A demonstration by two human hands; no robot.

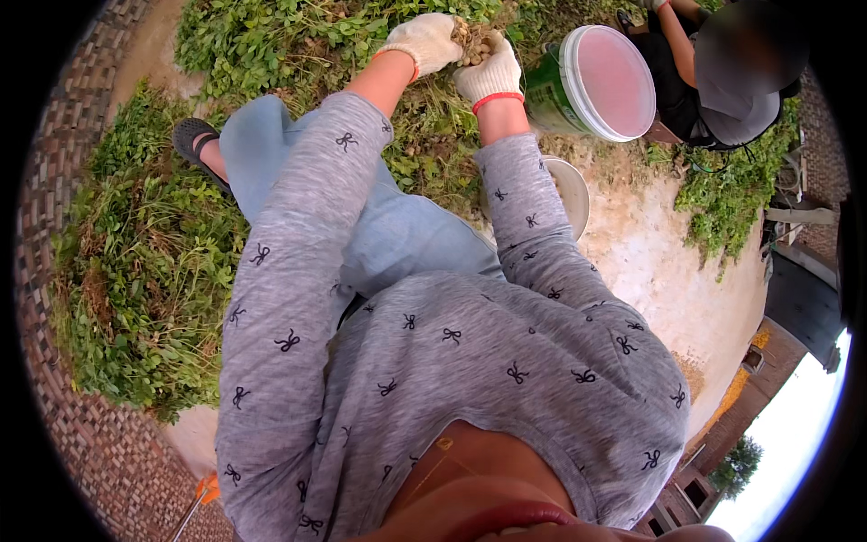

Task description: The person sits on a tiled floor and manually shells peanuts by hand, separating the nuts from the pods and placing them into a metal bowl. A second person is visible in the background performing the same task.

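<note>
My left hand (428, 42) and my right hand (494, 73) are raised in front of me, close together. Both wear off-white knitted work gloves with reddish-orange cuffs. Between them is a clump of peanut pods (478, 53) on dry, tangled roots, and fingers of both hands close around it. Leafy peanut plants (271, 51) lie heaped beneath and beyond the hands. Just right of my right hand stands a green bucket (557, 91) with a white rim and a pale pink round top. Below my right forearm, a white tub (576, 196) is partly hidden by my sleeve.
More pulled peanut plants (149, 271) are piled on my left, beside my sandalled foot (200, 149). A co-worker (728, 101) sits at the upper right, beyond the bucket. Pale concrete ground (650, 251) lies to my right, and brick paving (54, 223) borders the left.
</note>
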